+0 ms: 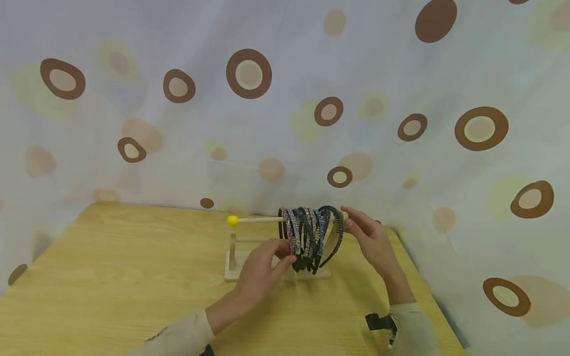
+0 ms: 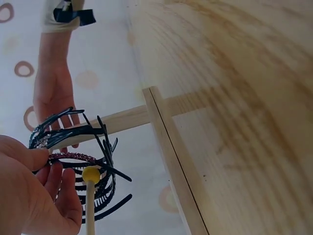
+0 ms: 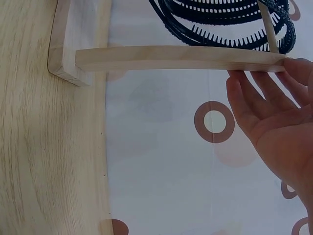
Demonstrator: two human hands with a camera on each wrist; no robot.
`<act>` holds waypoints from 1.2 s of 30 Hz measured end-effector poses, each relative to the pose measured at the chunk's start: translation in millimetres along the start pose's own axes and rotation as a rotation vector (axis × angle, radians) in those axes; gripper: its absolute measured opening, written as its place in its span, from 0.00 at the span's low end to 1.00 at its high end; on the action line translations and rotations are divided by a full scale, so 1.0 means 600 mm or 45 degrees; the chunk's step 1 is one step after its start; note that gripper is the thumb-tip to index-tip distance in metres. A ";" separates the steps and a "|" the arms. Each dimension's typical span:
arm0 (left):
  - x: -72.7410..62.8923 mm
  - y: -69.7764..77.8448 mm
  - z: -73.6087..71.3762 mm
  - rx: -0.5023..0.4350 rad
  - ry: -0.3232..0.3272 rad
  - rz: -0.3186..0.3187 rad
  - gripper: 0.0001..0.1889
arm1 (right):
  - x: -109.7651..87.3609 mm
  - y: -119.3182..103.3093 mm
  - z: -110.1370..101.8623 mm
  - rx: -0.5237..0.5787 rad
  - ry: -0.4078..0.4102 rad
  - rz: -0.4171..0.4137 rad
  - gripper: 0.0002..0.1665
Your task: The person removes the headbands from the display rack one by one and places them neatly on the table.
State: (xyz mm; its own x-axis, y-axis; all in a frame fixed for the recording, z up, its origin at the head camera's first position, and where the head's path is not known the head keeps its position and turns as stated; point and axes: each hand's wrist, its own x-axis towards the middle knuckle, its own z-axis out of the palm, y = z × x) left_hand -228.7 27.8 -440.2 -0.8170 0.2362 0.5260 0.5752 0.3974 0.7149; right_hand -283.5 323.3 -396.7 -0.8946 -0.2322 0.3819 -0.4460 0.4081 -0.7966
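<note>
Several glittery toothed headbands (image 1: 307,235) hang in a bunch on the upper rod (image 1: 260,219) of a wooden stand. A yellow ball (image 1: 232,221) caps the rod's left end. At the bunch's left side, my left hand (image 1: 260,272) pinches a pink glitter headband (image 2: 73,156) between thumb and fingers. My right hand (image 1: 371,242) grips the top of the stand's upright post (image 3: 181,58), at the rod's right end; thumb and fingers lie on opposite sides of the wood. A black headband (image 1: 339,237) hangs loosest, closest to that post. Parts of the inner headbands are hidden by the outer ones.
The stand's pale base (image 1: 231,273) rests on a wood-grain table (image 1: 133,277). A lower crossbar (image 1: 249,240) runs behind my left hand. Behind the table and along its right side hangs a white cloth (image 1: 276,123) with brown rings.
</note>
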 end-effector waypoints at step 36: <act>0.062 0.005 -0.207 0.099 0.094 0.104 0.09 | 0.031 0.002 -0.019 -0.010 -0.042 -0.122 0.23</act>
State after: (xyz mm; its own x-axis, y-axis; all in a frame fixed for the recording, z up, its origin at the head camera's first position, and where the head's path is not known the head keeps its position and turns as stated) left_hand -252.3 -72.3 -361.6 -0.7606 0.2061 0.6156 0.6327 0.4478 0.6318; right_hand -301.3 329.6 -385.2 -0.8466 -0.2993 0.4401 -0.5295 0.3899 -0.7534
